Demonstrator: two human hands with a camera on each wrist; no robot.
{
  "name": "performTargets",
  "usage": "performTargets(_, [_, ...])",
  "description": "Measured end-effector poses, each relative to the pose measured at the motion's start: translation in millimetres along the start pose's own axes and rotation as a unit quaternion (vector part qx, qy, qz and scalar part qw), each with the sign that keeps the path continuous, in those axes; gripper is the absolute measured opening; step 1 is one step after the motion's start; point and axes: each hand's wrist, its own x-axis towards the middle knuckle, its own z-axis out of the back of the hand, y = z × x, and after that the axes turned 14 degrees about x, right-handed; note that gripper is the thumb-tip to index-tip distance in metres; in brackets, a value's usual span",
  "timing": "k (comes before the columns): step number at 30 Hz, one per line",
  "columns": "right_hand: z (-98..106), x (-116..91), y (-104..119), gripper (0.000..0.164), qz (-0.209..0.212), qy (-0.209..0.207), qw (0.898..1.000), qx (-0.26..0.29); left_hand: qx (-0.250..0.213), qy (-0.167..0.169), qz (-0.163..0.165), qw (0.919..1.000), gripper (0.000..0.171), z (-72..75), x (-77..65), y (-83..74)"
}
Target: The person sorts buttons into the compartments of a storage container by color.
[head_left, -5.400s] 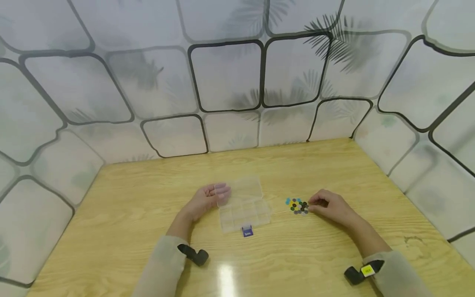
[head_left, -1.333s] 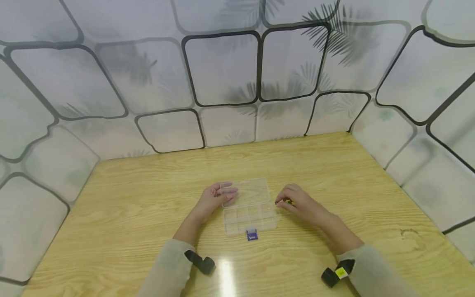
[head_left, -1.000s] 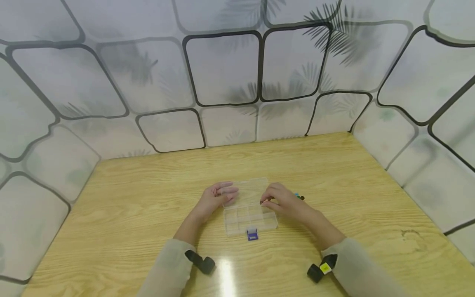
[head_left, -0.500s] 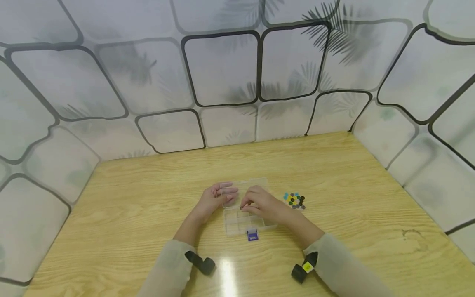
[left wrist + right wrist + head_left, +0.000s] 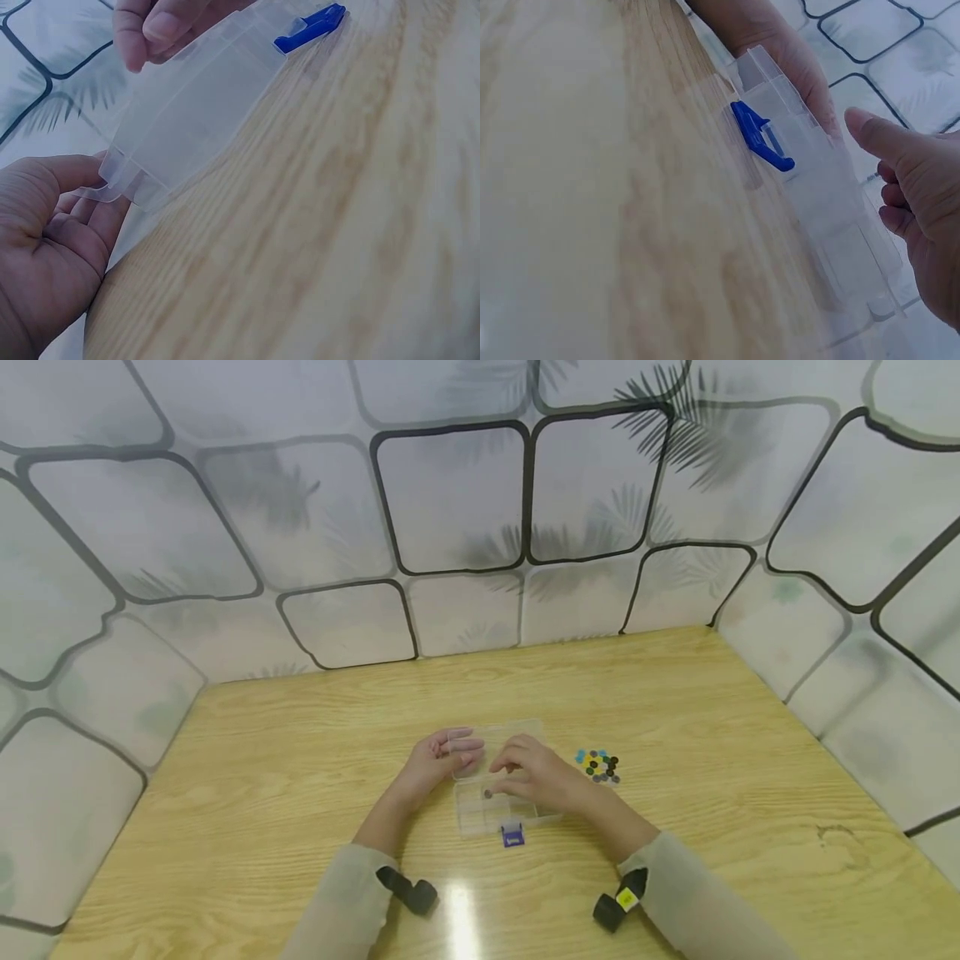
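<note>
A clear plastic compartment box [image 5: 471,817] lies with its lid [image 5: 528,729] folded back and its blue latch [image 5: 512,836] facing me. My left hand [image 5: 432,762] holds the left side near the hinge; in the left wrist view, thumb and fingers grip the box corner [image 5: 139,176]. Over the compartments is my right hand [image 5: 536,772], thumb and forefinger apart. A small dark disc [image 5: 488,793] shows in a compartment just below those fingertips. The right wrist view has the right thumb [image 5: 881,135] raised above the box, fingers loosely bent, nothing between them.
Right of the box lies a cluster of small coloured discs [image 5: 597,766], in blue, yellow, black, green and grey. The wooden table [image 5: 315,727] ends at a patterned curtain-like wall [image 5: 457,610] at the back and sides.
My right hand has come left from the disc cluster to over the box with a dark disc, and has let it go into a compartment. The left hand stays at the box.
</note>
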Motion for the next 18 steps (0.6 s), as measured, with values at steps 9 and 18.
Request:
performTargets(9, [15.0,-21.7,-11.4,0.032,0.055,-0.095,0.991,0.073,-0.005,-0.004,0.012,0.9999,0.047,-2.2,3.1,3.2])
performTargets(18, [41.5,-31.8,19.3,0.034,0.031,-0.140,0.988,0.055,-0.012,-0.005,0.017,0.9998,0.047,-0.9,3.7,0.5])
